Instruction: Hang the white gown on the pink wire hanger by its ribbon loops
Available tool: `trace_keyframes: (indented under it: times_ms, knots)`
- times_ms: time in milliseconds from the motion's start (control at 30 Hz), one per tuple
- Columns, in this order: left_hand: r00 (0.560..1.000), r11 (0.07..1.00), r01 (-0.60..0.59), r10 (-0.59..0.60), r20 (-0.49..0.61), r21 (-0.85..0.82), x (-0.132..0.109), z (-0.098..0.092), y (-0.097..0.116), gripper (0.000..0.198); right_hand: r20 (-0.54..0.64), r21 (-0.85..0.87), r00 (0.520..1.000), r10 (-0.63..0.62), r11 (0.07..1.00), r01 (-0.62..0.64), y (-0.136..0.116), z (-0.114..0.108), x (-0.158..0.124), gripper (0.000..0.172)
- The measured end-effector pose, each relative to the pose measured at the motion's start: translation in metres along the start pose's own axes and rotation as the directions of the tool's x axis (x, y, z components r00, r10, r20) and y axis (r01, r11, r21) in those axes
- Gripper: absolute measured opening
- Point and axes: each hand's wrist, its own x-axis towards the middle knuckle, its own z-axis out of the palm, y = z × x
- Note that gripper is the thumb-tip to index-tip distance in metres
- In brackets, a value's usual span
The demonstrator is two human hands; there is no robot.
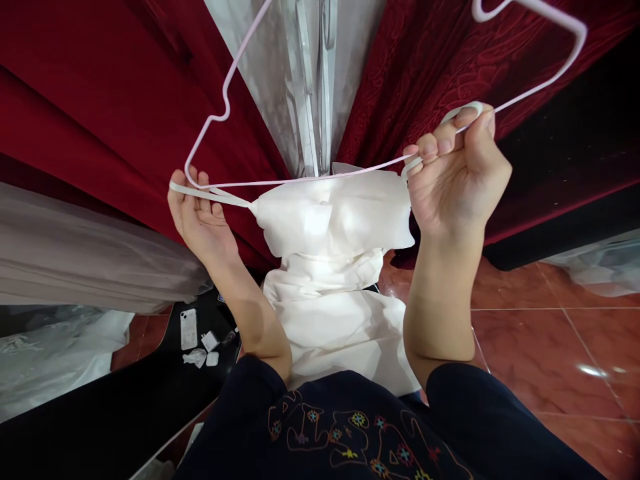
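A white dress drapes down in front of me and over my lap. Across its top runs the lower bar of a pale pink clothes hanger. My left hand is closed on a thin white strap of the dress, pulled out around its fingers at the hanger's left corner. On the other side, my right hand grips the hanger's bar between thumb and fingers, with the other strap looped around its fingertips. The hanger's hook is partly cut off by the top edge.
Red curtains hang ahead on both sides of a pale grey cloth with metal poles. Lower left, a black surface bears a white phone, a charger plug and small white items. Red tiles cover the floor at right.
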Motion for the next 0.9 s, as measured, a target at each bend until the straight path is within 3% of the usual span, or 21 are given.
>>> trace_keyframes:
  times_ms: [133,300,467,567,667,800,900]
  knots:
    - [0.996,0.998,-0.049,0.047,0.073,0.038,0.010,0.013,0.009,0.018,0.001,0.042,1.000,0.007,0.999,-0.007,0.006,0.002,0.000,0.025]
    - [0.975,0.958,-0.184,0.148,0.166,0.221,0.020,0.026,0.020,0.026,0.003,0.024,1.000,0.019,1.000,-0.020,0.010,0.002,-0.001,0.028]
    - [0.938,0.883,-0.176,0.016,0.346,0.436,0.040,0.034,0.039,0.018,-0.010,0.007,1.000,0.010,1.000,-0.010,0.007,0.002,0.000,0.028]
    - [0.936,0.890,-0.131,-0.035,0.351,0.438,0.044,0.048,0.048,0.010,0.001,0.071,1.000,0.012,0.997,-0.012,0.008,0.002,-0.001,0.024]
    - [0.924,0.870,-0.184,-0.005,0.382,0.457,0.044,0.057,0.049,0.020,0.004,0.083,1.000,0.020,0.996,-0.020,0.011,0.004,-0.003,0.022]
    - [0.922,0.849,-0.247,0.058,0.382,0.467,0.045,0.050,0.042,0.024,-0.013,0.042,1.000,0.020,0.999,-0.019,0.015,0.007,-0.005,0.025]
    - [0.961,0.899,-0.181,0.075,0.268,0.400,0.043,0.040,0.029,0.008,-0.009,0.040,1.000,0.009,0.999,-0.008,0.016,0.008,-0.005,0.025]
